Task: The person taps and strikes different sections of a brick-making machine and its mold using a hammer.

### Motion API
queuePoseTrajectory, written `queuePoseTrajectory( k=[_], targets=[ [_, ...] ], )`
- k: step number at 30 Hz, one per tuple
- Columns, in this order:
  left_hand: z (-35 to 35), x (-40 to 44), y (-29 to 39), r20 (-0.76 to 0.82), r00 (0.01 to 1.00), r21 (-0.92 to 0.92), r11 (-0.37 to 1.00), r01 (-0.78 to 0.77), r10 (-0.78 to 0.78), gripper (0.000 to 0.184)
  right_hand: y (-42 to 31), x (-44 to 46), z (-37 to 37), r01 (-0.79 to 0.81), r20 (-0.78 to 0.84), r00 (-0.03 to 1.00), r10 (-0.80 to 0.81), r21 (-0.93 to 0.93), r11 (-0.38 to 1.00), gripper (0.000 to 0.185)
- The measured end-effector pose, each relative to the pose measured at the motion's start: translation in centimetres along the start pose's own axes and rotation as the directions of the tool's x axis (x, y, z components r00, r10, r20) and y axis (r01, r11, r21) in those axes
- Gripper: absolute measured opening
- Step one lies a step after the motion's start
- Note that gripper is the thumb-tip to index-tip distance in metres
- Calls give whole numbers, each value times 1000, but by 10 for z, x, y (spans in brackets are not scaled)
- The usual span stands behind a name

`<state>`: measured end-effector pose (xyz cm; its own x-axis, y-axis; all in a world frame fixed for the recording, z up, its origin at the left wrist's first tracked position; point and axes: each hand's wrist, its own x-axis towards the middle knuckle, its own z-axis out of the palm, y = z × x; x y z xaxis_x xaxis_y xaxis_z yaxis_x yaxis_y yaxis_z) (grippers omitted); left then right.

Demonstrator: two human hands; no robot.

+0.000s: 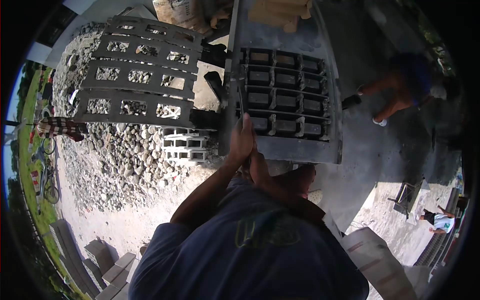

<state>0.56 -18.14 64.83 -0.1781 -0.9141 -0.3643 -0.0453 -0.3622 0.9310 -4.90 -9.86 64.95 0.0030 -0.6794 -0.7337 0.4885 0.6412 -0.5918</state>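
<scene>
- Your left hand (241, 139) has its fingers closed around a dark bar (243, 97), with a fingertip pointing up along it.
- Your right hand (257, 159) is pressed up against the left, just below and to its right, its fingers closed on the same bar; part of that grip is hidden.
- The bar runs away from you, along the left edge of the mould (286, 104); you can't tell from here whether the two touch.
- The mould lies on the bench (305, 151) just ahead and to the right of your hands, with four rows of three dark cells and rough grey material on its dividers.
- At the far end of the bench, beyond the mould, sits some brown paper (280, 14).
- To the left of the bench, a slatted rack (142, 90) with rectangular openings stands above pale gravel (127, 155).
- Hollow blocks (185, 145) are by the near right corner of the rack, well apart from your hands.
- Past the rack, a printed sack (177, 14) stands near the bench's far left side.
- On your right, a person in blue (411, 80) is on the grey floor, well apart from the bench; farther back, a person in a white shirt (442, 221) is near a dark frame (407, 199).
- Solid-looking grey blocks (100, 257) are down to your left, and a pale sack (377, 257) is down to your right.
- Bicycles (49, 182) are at the far left, by the grass (31, 127).
</scene>
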Motion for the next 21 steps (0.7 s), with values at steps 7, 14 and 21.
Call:
queuePoseTrajectory(
  k=[7,14,21],
  targets=[
    [10,-11,48,114,896,50,898,-436,429,42,-1,26,-3,621,217,770,-599,-40,783,56],
    [19,-8,16,92,996,13,1000,-4,3,53,5,1,-15,-45,204,979,-9,261,964,55],
    [44,-36,75,359,764,-59,830,-555,536,52,3,21,-27,769,63,639,-767,-85,634,47]
  ],
)
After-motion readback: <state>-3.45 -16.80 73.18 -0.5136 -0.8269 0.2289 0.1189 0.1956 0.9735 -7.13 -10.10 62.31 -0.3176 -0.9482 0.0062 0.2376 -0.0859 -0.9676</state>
